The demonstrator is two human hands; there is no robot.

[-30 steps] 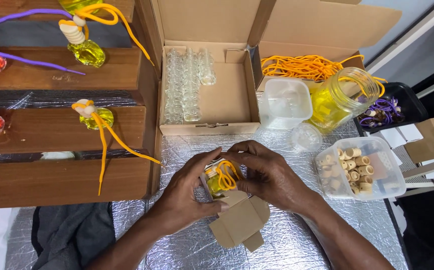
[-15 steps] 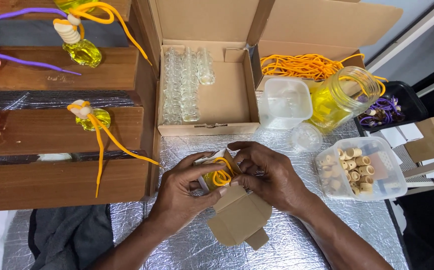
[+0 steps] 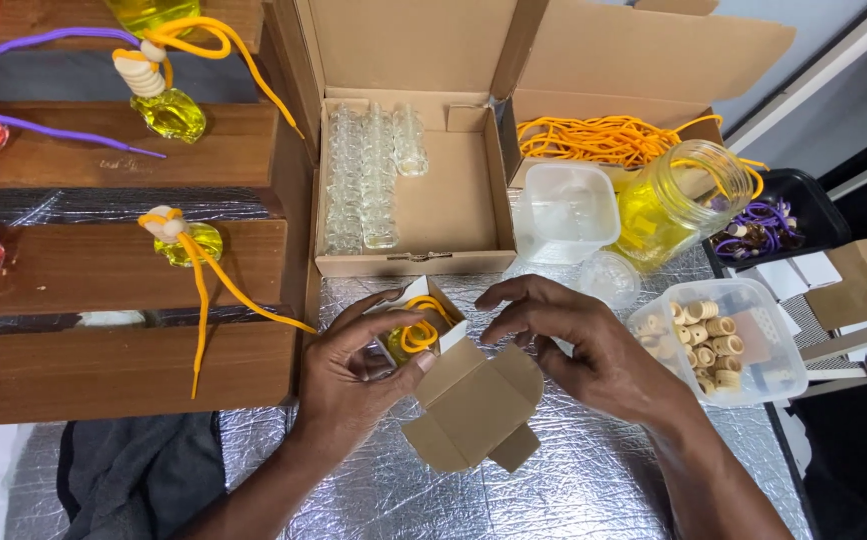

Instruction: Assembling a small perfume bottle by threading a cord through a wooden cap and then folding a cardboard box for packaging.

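Note:
My left hand (image 3: 359, 375) grips a small brown cardboard box (image 3: 469, 405) with its flaps open, held just above the silver foil mat (image 3: 574, 480). Inside the box's open top sits a small yellow bottle with a coiled orange cord (image 3: 419, 333). My right hand (image 3: 579, 345) hovers beside the box with its fingers spread, touching nothing.
Wooden shelves (image 3: 104, 265) at left hold yellow bottles with orange cords (image 3: 189, 245) and red ones. Behind are a cardboard box of clear empty bottles (image 3: 374, 175), orange cords (image 3: 604, 140), a glass jar of yellow liquid (image 3: 669, 205), a tub of wooden caps (image 3: 714, 340) and a black tray of purple cords (image 3: 759, 225).
Both hands were pressed around the bottle and cord at the box. Now the cord lies coiled inside the box, and my right hand has lifted away and opened.

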